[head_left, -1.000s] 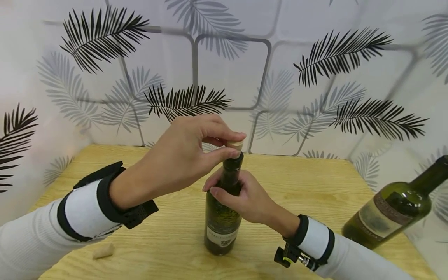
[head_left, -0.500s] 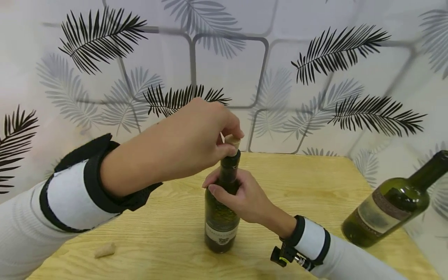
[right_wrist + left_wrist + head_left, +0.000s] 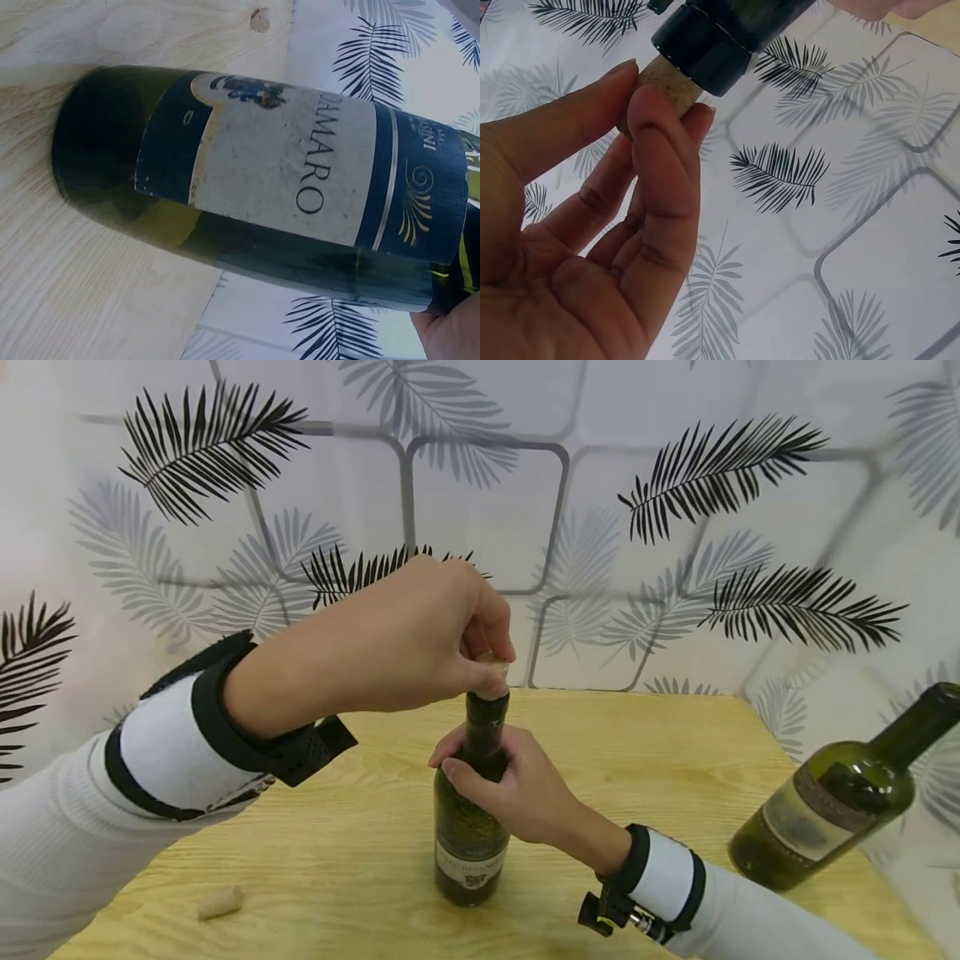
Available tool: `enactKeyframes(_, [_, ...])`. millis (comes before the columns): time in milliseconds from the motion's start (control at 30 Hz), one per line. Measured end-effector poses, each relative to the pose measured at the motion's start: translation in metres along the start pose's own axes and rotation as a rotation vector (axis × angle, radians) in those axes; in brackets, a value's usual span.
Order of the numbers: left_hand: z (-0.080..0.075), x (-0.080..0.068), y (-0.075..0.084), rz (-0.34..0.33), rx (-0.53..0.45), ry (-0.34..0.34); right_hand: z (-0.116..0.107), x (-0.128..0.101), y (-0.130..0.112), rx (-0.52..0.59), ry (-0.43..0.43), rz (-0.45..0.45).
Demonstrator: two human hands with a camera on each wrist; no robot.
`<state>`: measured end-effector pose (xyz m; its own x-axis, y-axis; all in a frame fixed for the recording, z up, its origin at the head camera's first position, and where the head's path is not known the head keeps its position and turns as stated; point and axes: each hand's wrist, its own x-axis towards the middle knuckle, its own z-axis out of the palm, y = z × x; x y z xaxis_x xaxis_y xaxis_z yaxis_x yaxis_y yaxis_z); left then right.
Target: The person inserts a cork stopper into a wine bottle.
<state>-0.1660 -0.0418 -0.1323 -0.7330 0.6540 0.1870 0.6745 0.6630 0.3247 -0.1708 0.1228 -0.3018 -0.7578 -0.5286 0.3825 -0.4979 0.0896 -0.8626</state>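
Note:
A dark green wine bottle (image 3: 468, 831) stands upright on the wooden table (image 3: 675, 752). A pale cork (image 3: 493, 663) sits in its mouth. My left hand (image 3: 483, 658) comes from above and pinches the cork between thumb and curled fingers, hiding most of it. In the left wrist view the cork (image 3: 664, 84) sticks out of the dark foil-wrapped bottle mouth (image 3: 712, 41), with my thumb and fingers around it. My right hand (image 3: 506, 777) grips the bottle at its neck and shoulder. The right wrist view shows the bottle's label (image 3: 285, 180) up close.
A second green wine bottle (image 3: 828, 802), uncorked, stands near the table's right edge. A loose cork (image 3: 220, 902) lies near the front left. A leaf-patterned backdrop (image 3: 480, 485) closes off the table's far side and both flanks.
My left hand has curled further over the cork and its wrist has risen. The cork shows less above the bottle mouth. The right hand and bottle have held still.

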Motion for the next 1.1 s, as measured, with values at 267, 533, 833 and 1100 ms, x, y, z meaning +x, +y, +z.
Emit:
enactKeyframes(267, [-0.004,-0.001,0.004,-0.009,0.026,-0.026,0.007,-0.002,-0.003,-0.023,0.061,-0.028])
enactKeyframes(533, [0.022,-0.022,-0.008,0.062,-0.079,0.164,0.002,0.000,0.003,-0.051,0.033,-0.064])
enactKeyframes(833, [0.126,-0.056,-0.066,0.036,-0.620,0.266,-0.001,-0.001,0.003,-0.119,0.106,-0.126])
enactKeyframes(1100, [0.191,-0.056,-0.083,0.026,-0.941,0.085,0.011,-0.002,0.001,-0.034,0.198,-0.114])
